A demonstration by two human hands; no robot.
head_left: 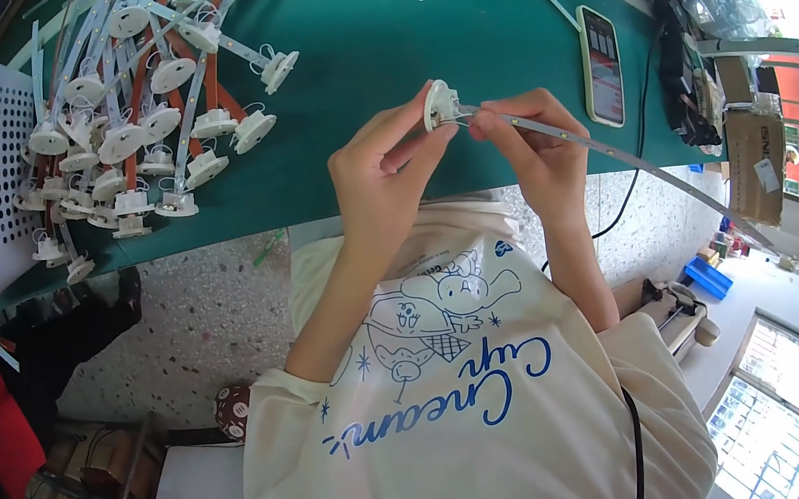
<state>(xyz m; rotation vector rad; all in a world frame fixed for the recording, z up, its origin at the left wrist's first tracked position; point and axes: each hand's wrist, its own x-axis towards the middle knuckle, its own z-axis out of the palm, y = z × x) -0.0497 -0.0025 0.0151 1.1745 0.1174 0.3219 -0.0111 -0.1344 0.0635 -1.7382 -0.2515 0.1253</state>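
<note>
My left hand point(388, 165) pinches a small round white socket point(439, 105) between thumb and fingers, just above the front edge of the green table point(372, 41). My right hand point(532, 146) holds the near end of a long thin white strip point(608, 149) right at the socket. From there the strip slants away to the lower right, past the table edge. Both hands meet at the socket, close to my chest.
A pile of white sockets with strips point(131, 123) lies at the table's left, beside a white perforated basket point(1, 171). A phone point(601, 64) and black cable lie at the right, with a cardboard box point(757, 164) beyond. A speckled floor shows below.
</note>
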